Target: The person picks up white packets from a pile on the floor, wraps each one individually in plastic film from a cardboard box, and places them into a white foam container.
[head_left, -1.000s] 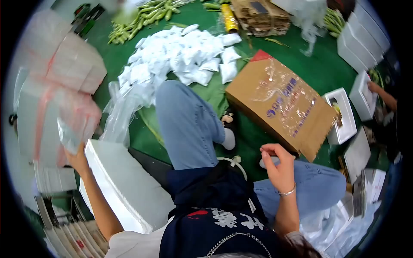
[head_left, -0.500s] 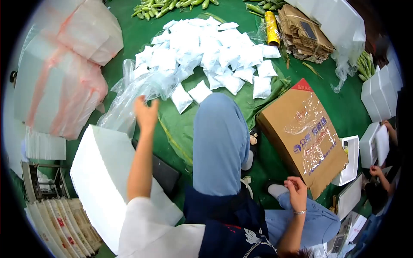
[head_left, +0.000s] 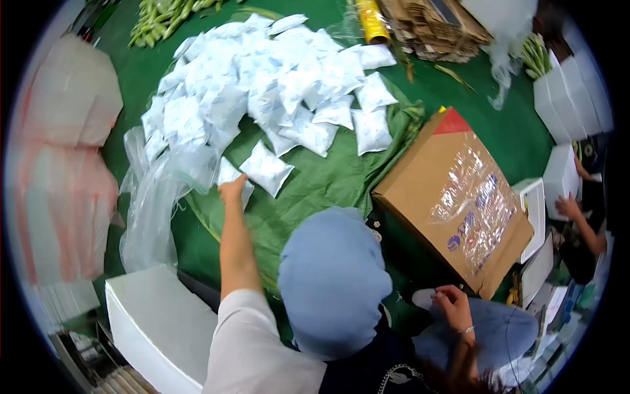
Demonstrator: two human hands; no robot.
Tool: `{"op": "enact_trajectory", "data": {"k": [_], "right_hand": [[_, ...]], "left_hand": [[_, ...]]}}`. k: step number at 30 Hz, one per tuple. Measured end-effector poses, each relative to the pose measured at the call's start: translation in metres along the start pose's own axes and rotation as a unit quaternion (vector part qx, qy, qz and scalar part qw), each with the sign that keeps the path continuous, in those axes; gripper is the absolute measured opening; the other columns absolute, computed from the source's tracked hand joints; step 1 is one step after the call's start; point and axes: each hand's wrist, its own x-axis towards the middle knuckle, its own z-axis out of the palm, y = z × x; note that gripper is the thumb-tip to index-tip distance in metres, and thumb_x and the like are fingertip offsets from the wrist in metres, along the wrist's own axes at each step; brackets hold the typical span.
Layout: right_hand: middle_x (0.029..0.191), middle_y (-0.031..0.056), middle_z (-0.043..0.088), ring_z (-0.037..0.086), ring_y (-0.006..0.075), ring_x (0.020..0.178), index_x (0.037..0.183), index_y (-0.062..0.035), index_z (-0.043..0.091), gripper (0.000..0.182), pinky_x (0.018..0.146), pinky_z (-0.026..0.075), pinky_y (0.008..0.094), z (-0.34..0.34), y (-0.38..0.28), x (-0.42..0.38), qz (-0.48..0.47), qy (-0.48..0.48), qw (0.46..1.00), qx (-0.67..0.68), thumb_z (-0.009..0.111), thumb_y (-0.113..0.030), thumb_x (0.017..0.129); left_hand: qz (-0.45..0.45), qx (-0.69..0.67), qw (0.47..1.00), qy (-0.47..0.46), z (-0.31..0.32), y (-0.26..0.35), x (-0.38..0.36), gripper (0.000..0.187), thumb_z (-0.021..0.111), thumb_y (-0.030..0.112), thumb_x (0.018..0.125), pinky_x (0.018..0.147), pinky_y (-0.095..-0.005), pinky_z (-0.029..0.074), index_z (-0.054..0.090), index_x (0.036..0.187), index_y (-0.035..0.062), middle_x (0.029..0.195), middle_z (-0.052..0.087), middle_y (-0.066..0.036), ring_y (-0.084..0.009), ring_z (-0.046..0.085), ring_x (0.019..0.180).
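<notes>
Many white pillow-shaped packets (head_left: 262, 72) lie heaped on a green sheet (head_left: 315, 184). My left hand (head_left: 233, 187) reaches to the near edge of the heap, its fingers closed on the corner of a white packet (head_left: 228, 173) that lies partly under it. Another packet (head_left: 266, 169) lies just to the right of these fingers. By my bent leg, my right hand (head_left: 451, 303) hangs near the cardboard box, fingers curled with thumb and forefinger close together; whether anything is between them is too small to tell.
A clear plastic bag (head_left: 157, 197) lies left of the packets, a white foam box (head_left: 157, 322) below it. The taped cardboard box (head_left: 459, 203) stands at right. Another person's hands (head_left: 569, 207) are at far right. Green vegetables (head_left: 164, 20) lie at the top.
My left hand has gone from open beside the plastic bag to closed on a packet. The view has shifted, with the packets now nearer. My right hand stays by my leg.
</notes>
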Motion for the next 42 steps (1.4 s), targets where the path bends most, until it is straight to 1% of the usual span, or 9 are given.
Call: {"op": "enact_trajectory", "data": {"k": [3, 13, 15, 24, 27, 29, 33, 36, 42], "right_hand": [[0.091, 0.0081, 0.067, 0.064, 0.0128, 0.083, 0.105, 0.0021, 0.06, 0.018, 0.073, 0.051, 0.0258, 0.007, -0.029, -0.001, -0.052, -0.017, 0.998, -0.028, 0.06, -0.008, 0.089], [0.13, 0.0171, 0.049, 0.051, 0.0287, 0.118, 0.143, -0.0039, 0.023, 0.085, 0.1, 0.041, 0.0399, 0.059, -0.16, 0.059, -0.435, 0.0, 0.865, 0.25, 0.074, -0.032, 0.081], [0.127, 0.0146, 0.049, 0.052, 0.0271, 0.116, 0.143, -0.0034, 0.021, 0.09, 0.097, 0.044, 0.0364, 0.037, -0.154, 0.063, -0.37, 0.127, 0.868, 0.307, 0.076, -0.024, 0.075], [0.136, 0.0224, 0.035, 0.038, 0.039, 0.121, 0.139, -0.01, 0.037, 0.096, 0.103, 0.028, 0.0486, -0.088, -0.063, 0.113, -0.217, 0.433, 0.844, -0.231, 0.08, -0.027, 0.055], [0.137, 0.0234, 0.032, 0.034, 0.0407, 0.124, 0.141, -0.0139, 0.035, 0.1, 0.104, 0.025, 0.049, -0.087, -0.053, 0.127, -0.232, 0.359, 0.843, -0.326, 0.08, -0.026, 0.052], [0.138, 0.0238, 0.031, 0.032, 0.0418, 0.126, 0.141, -0.0157, 0.035, 0.101, 0.104, 0.026, 0.0494, -0.074, -0.042, 0.129, -0.306, 0.318, 0.836, -0.327, 0.081, -0.026, 0.051], [0.141, 0.0217, 0.03, 0.029, 0.0402, 0.13, 0.141, -0.0166, 0.035, 0.102, 0.106, 0.025, 0.0483, -0.055, -0.04, 0.125, -0.339, 0.234, 0.858, -0.307, 0.08, -0.022, 0.05], [0.13, 0.0219, 0.046, 0.046, 0.0341, 0.119, 0.138, -0.0122, 0.038, 0.094, 0.099, 0.038, 0.0412, -0.087, -0.051, 0.14, -0.342, 0.123, 0.913, -0.185, 0.079, -0.019, 0.053], [0.127, 0.0218, 0.05, 0.052, 0.0311, 0.114, 0.135, 0.0039, 0.036, 0.093, 0.092, 0.046, 0.0359, -0.096, -0.039, 0.143, -0.316, 0.19, 0.904, 0.217, 0.081, -0.027, 0.061]], "left_hand": [[-0.021, -0.318, 0.885, -0.339, -0.057, 0.022, -0.108, 0.083, 0.072, 0.041, 0.069, 0.098, -0.0417, 0.04, 0.042, 0.134, 0.0001, 0.129, 0.05, -0.017, -0.0284, 0.05, 0.116], [0.546, 0.13, 0.623, -0.545, -0.078, 0.189, -0.497, 0.069, 0.062, 0.032, 0.088, 0.102, -0.0363, 0.038, 0.029, 0.14, -0.0002, 0.131, 0.046, -0.017, -0.0226, 0.049, 0.117], [0.695, 0.013, 0.413, -0.589, -0.016, 0.165, -0.531, 0.074, 0.061, 0.041, 0.089, 0.097, -0.0378, 0.042, 0.031, 0.139, -0.0026, 0.131, 0.046, -0.018, -0.0251, 0.051, 0.116], [0.727, 0.467, 0.482, -0.144, 0.129, 0.076, -0.51, 0.049, 0.054, 0.038, 0.09, 0.08, -0.0464, 0.05, 0.054, 0.114, -0.005, 0.101, 0.063, -0.021, -0.0374, 0.062, 0.091], [0.7, 0.386, 0.502, -0.331, 0.142, 0.103, -0.48, 0.043, 0.055, 0.034, 0.088, 0.072, -0.0426, 0.052, 0.06, 0.103, -0.0058, 0.082, 0.066, -0.017, -0.0317, 0.066, 0.076], [0.253, 0.056, 0.624, -0.737, 0.123, 0.151, -0.486, 0.034, 0.057, 0.031, 0.089, 0.066, -0.0361, 0.051, 0.066, 0.086, -0.0018, 0.08, 0.066, -0.019, -0.0252, 0.066, 0.08], [0.413, 0.035, 0.611, -0.675, 0.122, 0.159, -0.546, 0.026, 0.054, 0.017, 0.089, 0.074, -0.0367, 0.053, 0.066, 0.102, -0.0017, 0.101, 0.069, -0.014, -0.0286, 0.068, 0.084], [0.912, 0.063, 0.175, -0.366, 0.168, 0.144, -0.537, 0.049, 0.072, 0.027, 0.079, 0.078, -0.0377, 0.051, 0.059, 0.121, 0.0042, 0.112, 0.063, -0.016, -0.0299, 0.06, 0.103], [0.905, 0.243, 0.146, -0.318, 0.154, 0.173, -0.583, 0.081, 0.079, 0.039, 0.064, 0.076, -0.0412, 0.051, 0.042, 0.133, 0.0138, 0.1, 0.063, -0.015, -0.0333, 0.062, 0.095]]}}
